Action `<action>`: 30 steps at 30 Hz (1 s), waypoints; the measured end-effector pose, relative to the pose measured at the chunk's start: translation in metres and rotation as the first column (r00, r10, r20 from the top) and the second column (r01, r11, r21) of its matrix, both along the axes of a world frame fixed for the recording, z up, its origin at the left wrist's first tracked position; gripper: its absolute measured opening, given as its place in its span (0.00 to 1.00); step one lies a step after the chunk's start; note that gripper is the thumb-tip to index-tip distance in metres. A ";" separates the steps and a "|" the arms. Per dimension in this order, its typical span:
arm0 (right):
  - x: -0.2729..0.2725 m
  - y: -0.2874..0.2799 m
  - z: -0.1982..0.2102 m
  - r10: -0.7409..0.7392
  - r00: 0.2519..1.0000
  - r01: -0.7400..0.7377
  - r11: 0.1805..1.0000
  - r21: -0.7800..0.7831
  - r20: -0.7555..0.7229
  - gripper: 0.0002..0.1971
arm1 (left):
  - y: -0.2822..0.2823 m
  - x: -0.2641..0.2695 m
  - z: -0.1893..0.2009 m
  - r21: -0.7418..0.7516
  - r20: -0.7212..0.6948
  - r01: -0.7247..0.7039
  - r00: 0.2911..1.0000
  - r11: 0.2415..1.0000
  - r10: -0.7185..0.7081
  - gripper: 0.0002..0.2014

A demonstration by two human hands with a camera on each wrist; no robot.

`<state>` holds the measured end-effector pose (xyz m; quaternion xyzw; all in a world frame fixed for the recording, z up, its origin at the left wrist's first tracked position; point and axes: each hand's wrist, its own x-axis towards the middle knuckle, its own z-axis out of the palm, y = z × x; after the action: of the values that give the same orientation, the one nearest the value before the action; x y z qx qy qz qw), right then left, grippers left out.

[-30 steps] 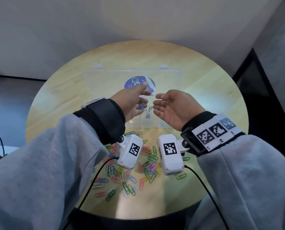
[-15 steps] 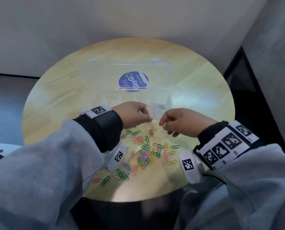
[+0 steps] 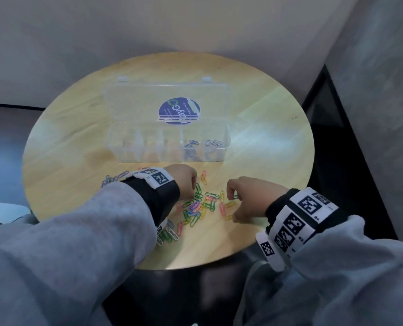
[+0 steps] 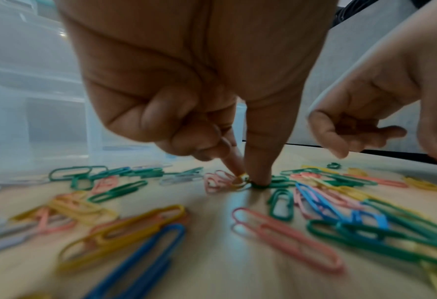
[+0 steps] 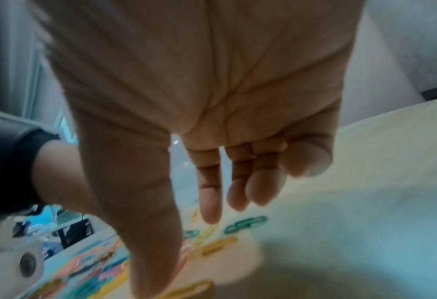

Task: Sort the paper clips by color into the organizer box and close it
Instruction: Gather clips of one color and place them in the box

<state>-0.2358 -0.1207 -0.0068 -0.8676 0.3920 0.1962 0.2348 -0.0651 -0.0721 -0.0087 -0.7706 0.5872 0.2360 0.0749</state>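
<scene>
The clear organizer box [image 3: 148, 150] stands mid-table with its lid [image 3: 137, 107] open behind it. Blue clips [image 3: 191, 143] lie in one compartment and white clips [image 3: 214, 143] in the rightmost one. A mixed pile of coloured paper clips [image 3: 203, 205] lies in front of the box. My left hand [image 3: 184, 182] is down on the pile. Its thumb and index tips meet on a yellow clip [image 4: 241, 180], and its other fingers are curled. My right hand [image 3: 242, 198] hovers low over the pile's right side, fingers relaxed [image 5: 209, 202] and holding nothing, above a green clip [image 5: 245, 223].
The round wooden table [image 3: 78, 137] ends close to my body. A few pale and blue clips [image 3: 113, 180] lie apart to the left of my left wrist. A wall runs behind the table, with a dark gap at its right.
Both hands have drawn back from the box to the pile near the table's front. The left hand has come down onto the clips and the right has opened beside it.
</scene>
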 end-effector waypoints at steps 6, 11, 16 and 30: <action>0.007 0.002 -0.007 0.033 0.999 -0.032 0.998 -0.050 0.018 0.10 | -0.004 0.005 -0.004 0.066 -0.039 -0.060 0.997 0.996 0.063 0.07; 0.013 0.003 -0.007 0.109 0.994 -0.109 0.992 -0.070 -0.006 0.05 | -0.004 0.007 -0.004 0.068 -0.072 -0.062 0.995 0.996 0.067 0.03; 0.015 0.004 -0.006 0.111 0.991 -0.114 0.993 -0.040 -0.077 0.05 | -0.004 0.010 0.003 0.017 -0.224 -0.141 0.964 0.990 0.142 0.07; 0.020 0.007 -0.005 0.244 0.967 -0.250 0.965 -0.084 -0.076 0.15 | -0.018 0.007 0.005 -0.061 -0.424 -0.256 0.882 0.965 0.207 0.10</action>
<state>-0.2163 -0.1139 -0.0114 -0.9127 0.2970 0.2337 0.1552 -0.0579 -0.0898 -0.0034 -0.7707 0.5057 0.3670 -0.1244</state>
